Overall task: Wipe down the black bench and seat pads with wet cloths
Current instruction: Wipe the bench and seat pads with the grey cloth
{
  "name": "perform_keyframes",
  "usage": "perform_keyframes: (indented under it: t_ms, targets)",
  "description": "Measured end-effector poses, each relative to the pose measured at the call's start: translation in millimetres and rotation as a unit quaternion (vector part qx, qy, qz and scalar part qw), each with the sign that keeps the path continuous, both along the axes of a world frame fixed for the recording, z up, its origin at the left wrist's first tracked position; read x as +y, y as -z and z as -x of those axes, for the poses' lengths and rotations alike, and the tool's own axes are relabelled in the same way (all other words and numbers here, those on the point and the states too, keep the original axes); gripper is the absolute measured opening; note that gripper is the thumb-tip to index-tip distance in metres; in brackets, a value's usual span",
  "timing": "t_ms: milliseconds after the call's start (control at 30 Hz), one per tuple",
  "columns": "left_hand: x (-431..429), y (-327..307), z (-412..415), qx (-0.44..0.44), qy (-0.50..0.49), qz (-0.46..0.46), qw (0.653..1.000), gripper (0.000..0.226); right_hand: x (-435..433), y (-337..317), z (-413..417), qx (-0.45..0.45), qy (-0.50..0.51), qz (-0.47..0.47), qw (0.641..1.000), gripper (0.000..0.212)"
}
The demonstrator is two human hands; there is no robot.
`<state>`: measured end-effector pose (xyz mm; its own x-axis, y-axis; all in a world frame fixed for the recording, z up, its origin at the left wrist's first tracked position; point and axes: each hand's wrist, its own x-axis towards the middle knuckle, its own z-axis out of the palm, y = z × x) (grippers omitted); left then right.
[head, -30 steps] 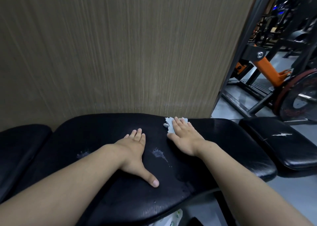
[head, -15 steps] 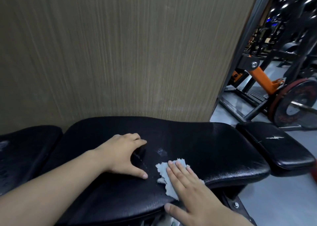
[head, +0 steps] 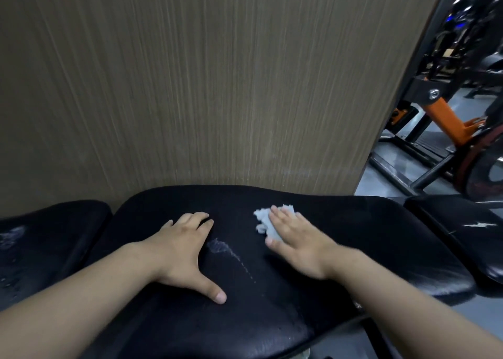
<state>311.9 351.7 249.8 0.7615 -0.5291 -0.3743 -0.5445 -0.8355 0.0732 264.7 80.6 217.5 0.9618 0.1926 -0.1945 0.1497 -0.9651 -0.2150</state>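
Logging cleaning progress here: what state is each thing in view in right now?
Left hand: rests flat on the middle pad, holds nothing.
Right hand: flat, presses the cloth onto the middle pad.
Cloth: crumpled, partly under the right hand.
Middle pad: pale streak between the hands.
Left pad: pale blotch and droplets.
Right pad: white scratch on top.

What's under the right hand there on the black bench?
A pale cloth, pressed flat onto the bench by the right hand. Its ragged edge shows past the fingers; the rest of it, and the bench beneath, is covered.
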Motion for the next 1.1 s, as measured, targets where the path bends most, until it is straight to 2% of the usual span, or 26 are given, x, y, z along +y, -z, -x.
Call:
perform_keyframes:
  t_ms: [167,300,467,667,800,867,967,1067,1100]
  targets:
    - [-3.6,3.8,-1.9,-0.001,0.002,-0.006,1.0,0.159,-12.7,5.4,-70.9,-0.008,0.073,-0.01,0.997,0.073]
    - [-5.5,1.1,-2.4,-0.005,0.007,-0.009,1.0,0.157,-9.0,5.2,-81.8,-0.016,0.084,0.006,0.996,0.075]
    - [-4.0,-1.1,1.1,-0.003,-0.001,0.004,1.0,0.155,4.3,3.8,-41.7,-0.014,0.033,-0.013,0.999,0.078]
    - [9.5,0.2,7.3,-0.012,-0.007,0.049,0.999,0.154,41.2,-6.0,55.9,-0.02,-0.068,-0.001,0.997,0.093]
    - [36.1,-7.1,12.2,-0.014,-0.018,0.086,0.996,0.15,61.4,-7.6,109.6,-0.003,-0.118,-0.03,0.993,0.093]
    - [52.0,-12.1,11.6,-0.018,-0.027,0.081,0.996,0.149,67.8,4.0,124.4,-0.044,-0.167,0.013,0.985,0.09]
    - [72.9,-13.1,5.5,-0.015,-0.05,0.057,0.997,0.155,69.0,9.7,128.0,-0.035,-0.148,0.098,0.984,0.08]
    - [86.5,-8.7,-2.4,-0.004,-0.069,0.036,0.997,0.163,68.2,-1.8,115.4,-0.05,-0.187,0.013,0.981,0.074]
    - [89.5,-7.2,-4.0,0.001,-0.07,0.031,0.997,0.164,67.9,-4.9,109.4,-0.02,-0.191,-0.008,0.981,0.072]
